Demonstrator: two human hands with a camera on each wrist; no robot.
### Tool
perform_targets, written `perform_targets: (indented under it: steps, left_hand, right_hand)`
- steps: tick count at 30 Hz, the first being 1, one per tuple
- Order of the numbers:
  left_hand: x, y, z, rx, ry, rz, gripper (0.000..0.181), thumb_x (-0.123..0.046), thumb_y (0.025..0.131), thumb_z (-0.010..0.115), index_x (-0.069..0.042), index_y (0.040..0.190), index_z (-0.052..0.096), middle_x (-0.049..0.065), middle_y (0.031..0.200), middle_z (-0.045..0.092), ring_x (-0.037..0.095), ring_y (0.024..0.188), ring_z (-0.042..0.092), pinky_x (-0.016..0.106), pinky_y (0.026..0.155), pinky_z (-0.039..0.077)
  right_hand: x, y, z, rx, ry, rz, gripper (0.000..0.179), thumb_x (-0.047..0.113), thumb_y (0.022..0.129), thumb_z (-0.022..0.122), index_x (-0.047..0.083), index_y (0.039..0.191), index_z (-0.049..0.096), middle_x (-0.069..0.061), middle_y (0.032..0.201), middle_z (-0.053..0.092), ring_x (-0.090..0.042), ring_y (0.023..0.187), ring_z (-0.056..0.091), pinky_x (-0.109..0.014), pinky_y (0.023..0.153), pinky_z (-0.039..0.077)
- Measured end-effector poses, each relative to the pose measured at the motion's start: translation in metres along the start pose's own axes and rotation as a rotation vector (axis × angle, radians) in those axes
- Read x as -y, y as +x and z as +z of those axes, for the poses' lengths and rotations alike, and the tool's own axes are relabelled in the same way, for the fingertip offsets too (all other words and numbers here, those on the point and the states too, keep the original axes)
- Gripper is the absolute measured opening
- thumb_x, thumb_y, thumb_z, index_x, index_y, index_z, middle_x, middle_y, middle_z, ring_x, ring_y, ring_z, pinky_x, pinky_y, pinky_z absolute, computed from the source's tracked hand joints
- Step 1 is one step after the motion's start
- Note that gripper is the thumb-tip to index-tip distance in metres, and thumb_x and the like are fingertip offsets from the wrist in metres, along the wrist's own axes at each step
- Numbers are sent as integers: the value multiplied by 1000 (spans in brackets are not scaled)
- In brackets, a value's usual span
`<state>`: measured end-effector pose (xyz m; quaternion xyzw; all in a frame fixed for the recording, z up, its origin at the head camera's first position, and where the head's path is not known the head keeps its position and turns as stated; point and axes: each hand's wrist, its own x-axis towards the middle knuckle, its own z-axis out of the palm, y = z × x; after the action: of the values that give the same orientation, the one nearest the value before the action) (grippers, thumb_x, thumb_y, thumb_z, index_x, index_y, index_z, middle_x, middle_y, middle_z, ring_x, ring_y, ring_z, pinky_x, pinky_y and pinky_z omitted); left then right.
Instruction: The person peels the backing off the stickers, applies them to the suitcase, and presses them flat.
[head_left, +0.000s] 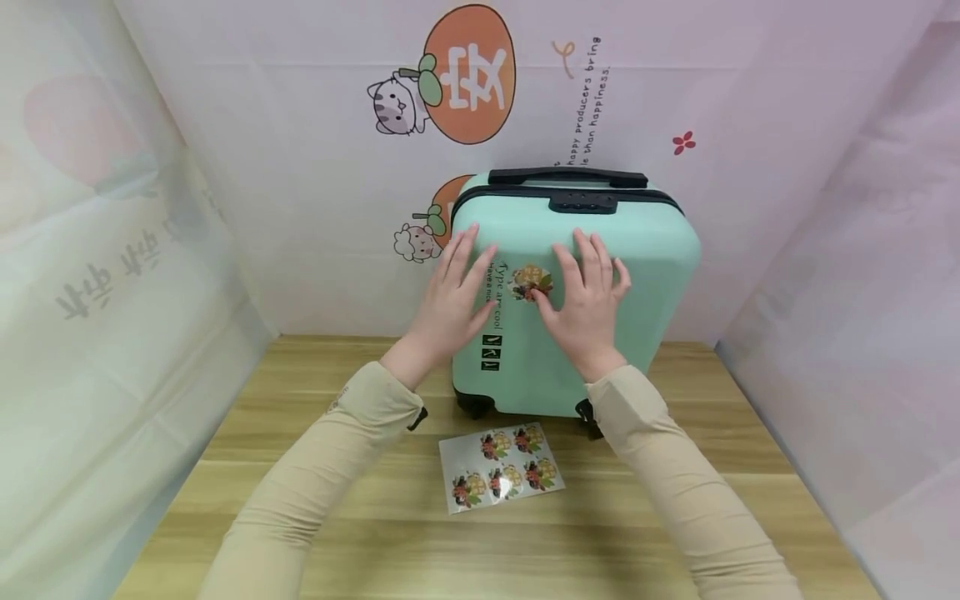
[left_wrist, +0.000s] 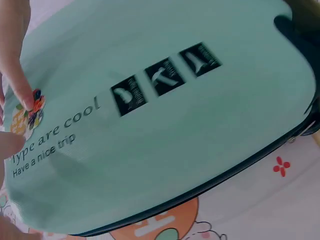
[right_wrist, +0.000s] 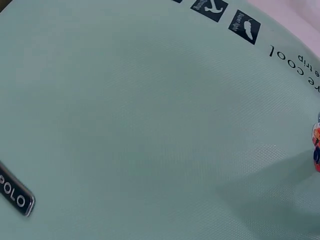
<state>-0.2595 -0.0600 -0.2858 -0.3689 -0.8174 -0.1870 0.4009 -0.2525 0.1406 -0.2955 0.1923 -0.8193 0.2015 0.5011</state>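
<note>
A mint-green suitcase stands upright on the table, its black handle on top. On its front, beside the printed lettering, is a round fruit sticker. My right hand is spread against the suitcase front, its thumb on the sticker's lower right edge. In the left wrist view that thumb also lies over the sticker. Left of the sticker, my left hand has its fingers extended at the suitcase's left side, over part of the lettering. The right wrist view shows mostly bare suitcase shell, with no fingers visible.
A white sheet with several similar fruit stickers lies on the wooden table in front of the suitcase. Behind stands a printed cloth backdrop, with cloth sides at left and right. Black wheels support the suitcase.
</note>
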Motion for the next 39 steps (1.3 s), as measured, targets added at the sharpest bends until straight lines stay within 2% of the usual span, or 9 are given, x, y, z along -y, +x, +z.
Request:
perform_targets:
  steps: [3, 6, 9, 13, 18, 22, 28, 32, 39]
  left_hand:
    - [3, 9, -3, 65, -59, -61, 82, -15, 80, 76, 4, 144, 28, 26, 153, 16, 43, 141, 15, 42, 120, 11]
    - [7, 15, -4, 103, -126, -119, 86, -12, 78, 76, 4, 146, 25, 24, 155, 15, 42, 143, 10, 42, 120, 10]
    - [11, 19, -4, 122, -186, -166, 88, -8, 77, 77, 3, 147, 25, 22, 156, 15, 42, 144, 8, 44, 119, 11]
    - [14, 24, -4, 143, -230, -205, 92, -7, 76, 78, 2, 148, 22, 21, 156, 14, 41, 144, 8, 41, 119, 12]
    - [14, 31, -10, 158, -245, -240, 91, -5, 75, 78, 0, 148, 24, 17, 155, 21, 32, 145, 15, 34, 119, 17]
    - [13, 33, -15, 175, -250, -263, 87, -2, 77, 76, -2, 148, 26, 14, 155, 24, 28, 145, 17, 33, 117, 24]
    - [13, 32, -15, 175, -250, -272, 87, -2, 76, 76, -4, 148, 28, 13, 155, 25, 27, 145, 19, 32, 117, 24]
    - [13, 31, -14, 157, -245, -276, 86, -2, 74, 77, -4, 147, 31, 12, 155, 27, 26, 144, 22, 32, 117, 24]
    - [14, 28, -17, 163, -255, -290, 87, -3, 74, 78, -5, 147, 32, 11, 155, 27, 25, 144, 21, 32, 118, 20]
  right_hand:
    - [-3, -4, 0, 16, -2, -25, 59, 21, 78, 75, 7, 129, 49, -16, 145, 38, -34, 137, 29, -58, 108, 14]
    - [-7, -12, 3, 42, -18, -81, 58, 26, 82, 68, 9, 132, 46, -17, 147, 34, -34, 137, 27, -58, 109, 13]
    - [-12, -24, 6, 71, -79, -182, 55, 31, 89, 57, 10, 138, 41, -15, 150, 28, -33, 139, 23, -57, 109, 13]
    - [-20, -35, 11, 112, -203, -353, 58, 35, 97, 43, 10, 147, 30, -5, 159, 12, -25, 145, 12, -53, 113, 10]
    - [-23, -35, 14, 204, -336, -537, 67, 37, 95, 48, 12, 151, 21, 3, 160, -5, -17, 148, -2, -46, 119, 3]
    - [-23, -29, 14, 264, -413, -608, 72, 40, 93, 53, 15, 152, 19, 5, 159, -10, -14, 147, -7, -42, 120, 5]
    - [-27, -26, 14, 319, -501, -613, 74, 45, 92, 52, 18, 152, 19, 6, 158, -11, -13, 146, -12, -39, 120, 5]
    - [-29, -21, 9, 348, -551, -588, 76, 48, 95, 44, 19, 153, 5, 7, 156, -18, -11, 144, -16, -37, 120, 3]
    - [-28, -12, 1, 368, -503, -401, 68, 50, 101, 14, 13, 148, -18, 3, 152, -30, -12, 142, -24, -34, 119, -10]
